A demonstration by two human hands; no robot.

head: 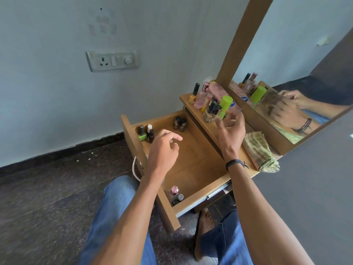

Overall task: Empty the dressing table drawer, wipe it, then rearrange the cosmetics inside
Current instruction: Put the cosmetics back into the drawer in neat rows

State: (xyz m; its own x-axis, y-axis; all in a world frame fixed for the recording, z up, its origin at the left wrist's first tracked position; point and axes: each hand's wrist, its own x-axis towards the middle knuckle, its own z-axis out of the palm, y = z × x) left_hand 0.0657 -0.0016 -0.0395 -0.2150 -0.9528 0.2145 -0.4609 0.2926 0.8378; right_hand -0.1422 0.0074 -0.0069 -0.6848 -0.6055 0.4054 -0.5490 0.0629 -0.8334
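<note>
Pale blue wall with a switch plate (112, 61) behind, dark speckled floor below. Wooden drawer (193, 161) pulled out from under the tabletop (197, 112). Three small bottles (146, 132) clustered in its far corner by the front panel; two dark bottles (179, 123) in the far corner by the tabletop; pink-capped bottle (174, 191) with a dark one in the near corner by the front panel. Left hand (164, 150) over the drawer's middle, fingers loosely curled, gripping nothing. Right hand (230, 131) lifted at the tabletop's front edge, beside crowded cosmetics (209, 106), fingers apart, empty. Green checked cloth (259, 152) folded at the tabletop's near end, beside the mirror (296, 54).
</note>
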